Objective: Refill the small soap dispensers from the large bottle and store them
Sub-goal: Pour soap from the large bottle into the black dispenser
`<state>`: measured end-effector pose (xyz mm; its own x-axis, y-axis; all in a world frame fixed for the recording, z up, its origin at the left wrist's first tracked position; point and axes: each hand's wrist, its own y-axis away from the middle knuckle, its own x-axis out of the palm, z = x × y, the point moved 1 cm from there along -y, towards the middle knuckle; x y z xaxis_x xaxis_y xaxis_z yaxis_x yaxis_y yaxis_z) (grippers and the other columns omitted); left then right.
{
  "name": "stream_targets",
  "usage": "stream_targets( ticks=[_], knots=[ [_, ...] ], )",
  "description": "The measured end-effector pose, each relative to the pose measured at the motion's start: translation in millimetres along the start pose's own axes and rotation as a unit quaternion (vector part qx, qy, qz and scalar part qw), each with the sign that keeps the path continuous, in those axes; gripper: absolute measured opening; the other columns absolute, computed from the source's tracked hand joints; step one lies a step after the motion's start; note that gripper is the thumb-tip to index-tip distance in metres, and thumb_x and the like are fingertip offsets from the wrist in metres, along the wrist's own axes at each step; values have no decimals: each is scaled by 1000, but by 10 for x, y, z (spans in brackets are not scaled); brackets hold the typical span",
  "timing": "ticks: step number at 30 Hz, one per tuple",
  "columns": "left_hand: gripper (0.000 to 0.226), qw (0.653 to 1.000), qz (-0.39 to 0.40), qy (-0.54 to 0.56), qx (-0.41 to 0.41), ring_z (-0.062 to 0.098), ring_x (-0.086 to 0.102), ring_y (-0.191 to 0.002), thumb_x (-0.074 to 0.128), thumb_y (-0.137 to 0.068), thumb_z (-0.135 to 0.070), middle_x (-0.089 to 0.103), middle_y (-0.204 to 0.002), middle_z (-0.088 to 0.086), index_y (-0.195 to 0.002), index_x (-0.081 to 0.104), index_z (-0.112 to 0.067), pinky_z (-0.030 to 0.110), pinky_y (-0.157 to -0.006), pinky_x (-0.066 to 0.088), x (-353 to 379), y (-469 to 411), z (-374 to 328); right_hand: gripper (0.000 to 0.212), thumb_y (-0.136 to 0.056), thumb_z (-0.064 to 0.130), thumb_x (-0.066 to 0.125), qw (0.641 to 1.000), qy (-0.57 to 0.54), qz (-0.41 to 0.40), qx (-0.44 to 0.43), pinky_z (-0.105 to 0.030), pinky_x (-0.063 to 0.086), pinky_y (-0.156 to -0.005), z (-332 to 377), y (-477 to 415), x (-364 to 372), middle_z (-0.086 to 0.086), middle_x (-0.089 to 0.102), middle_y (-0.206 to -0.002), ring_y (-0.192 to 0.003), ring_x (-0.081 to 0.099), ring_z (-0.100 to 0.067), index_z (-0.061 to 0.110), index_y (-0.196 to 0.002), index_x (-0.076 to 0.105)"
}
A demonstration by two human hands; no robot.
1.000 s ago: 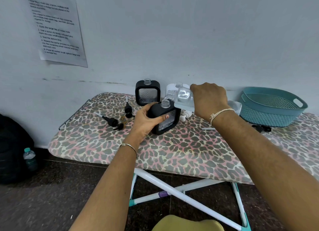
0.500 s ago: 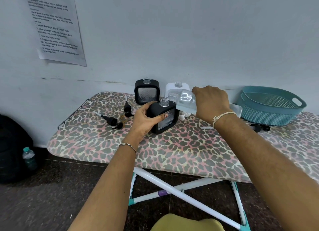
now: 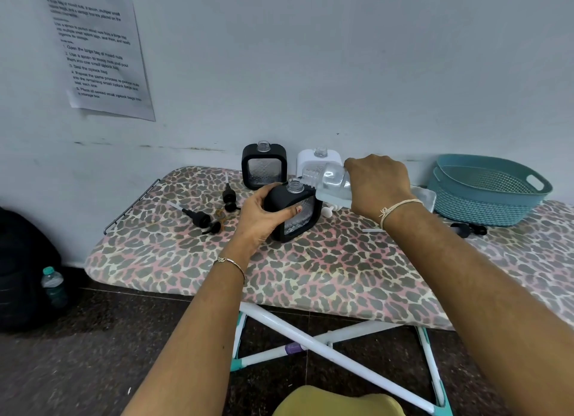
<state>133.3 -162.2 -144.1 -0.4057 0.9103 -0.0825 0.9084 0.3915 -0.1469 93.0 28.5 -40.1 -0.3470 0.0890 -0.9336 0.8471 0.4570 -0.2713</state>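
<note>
While my left hand (image 3: 264, 212) grips the black dispenser (image 3: 296, 212) on the board (image 3: 310, 266) to steady its open neck, my right hand (image 3: 377, 185) clasps the large bottle (image 3: 329, 182), tipped mouth-down just beside that neck for pouring.

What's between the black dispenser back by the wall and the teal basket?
Head view: the white dispenser stands right beside the rear black dispenser; toward the teal basket, the right hand holds the large clear bottle tilted.
</note>
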Motion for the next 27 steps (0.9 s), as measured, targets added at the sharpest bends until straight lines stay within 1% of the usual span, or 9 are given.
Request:
stream_targets(
  ticks=[7, 10, 14, 17, 20, 22, 25, 27],
  knots=[
    [63, 1000, 3, 0, 1, 3, 63, -101, 86, -68, -11, 66, -108, -9, -125, 60, -15, 25, -91, 54, -4, 0, 4, 42, -79, 10, 61, 1000, 5, 17, -2, -34, 50, -72, 18, -4, -46, -6, 60, -97, -94, 59, -27, 16, -120, 55],
    [61, 1000, 5, 1, 1, 4, 63, -103, 86, -67, -11, 67, -108, -9, -123, 60, -17, 26, -91, 54, -5, 2, 3, 40, -79, 10, 61, 1000, 3, 22, -4, -33, 49, -71, 17, 0, -55, -5, 59, -95, -93, 60, -27, 16, -118, 56],
    [60, 1000, 7, 6, -1, 10, 64, -105, 86, -67, -11, 67, -112, -4, -120, 60, -20, 29, -92, 54, -4, 1, 4, 39, -78, 9, 61, 1000, 8, 27, -5, -33, 51, -72, 26, -2, -88, -3, 50, -86, -93, 59, -27, 16, -116, 56],
    [60, 1000, 6, 10, -3, 10, 64, -106, 87, -66, -11, 67, -113, -3, -119, 61, -21, 29, -92, 54, -5, -5, 12, 38, -78, 9, 60, 1000, 15, 27, -7, -33, 51, -73, 32, -7, -97, -5, 57, -93, -94, 60, -28, 16, -115, 56],
    [58, 1000, 5, 14, -2, 6, 65, -101, 86, -66, -10, 68, -108, -7, -117, 61, -22, 27, -90, 55, -2, -2, 10, 37, -78, 10, 61, 1000, 17, 24, -8, -32, 49, -72, 29, -17, -95, -5, 61, -99, -95, 60, -28, 16, -115, 57],
    [57, 1000, 7, 17, 0, 3, 65, -98, 86, -66, -9, 68, -105, -8, -117, 61, -21, 25, -88, 55, 3, 0, 6, 36, -79, 12, 61, 1000, 18, 23, -9, -31, 47, -71, 28, -25, -97, -5, 61, -99, -95, 60, -27, 17, -115, 57],
    [58, 1000, 7, 16, 1, 3, 64, -98, 86, -67, -9, 67, -105, -9, -118, 61, -19, 21, -87, 54, 1, 1, 3, 35, -79, 12, 61, 999, 19, 24, -8, -31, 46, -69, 39, -26, -106, -3, 54, -89, -93, 60, -26, 17, -113, 58],
    [60, 1000, 7, 14, 1, 6, 65, -101, 86, -66, -10, 68, -107, -7, -120, 61, -16, 22, -87, 55, -4, -3, 9, 34, -79, 11, 62, 999, 21, 24, -10, -31, 46, -68, 49, -25, -111, -2, 48, -83, -90, 60, -26, 17, -112, 58]
  ],
)
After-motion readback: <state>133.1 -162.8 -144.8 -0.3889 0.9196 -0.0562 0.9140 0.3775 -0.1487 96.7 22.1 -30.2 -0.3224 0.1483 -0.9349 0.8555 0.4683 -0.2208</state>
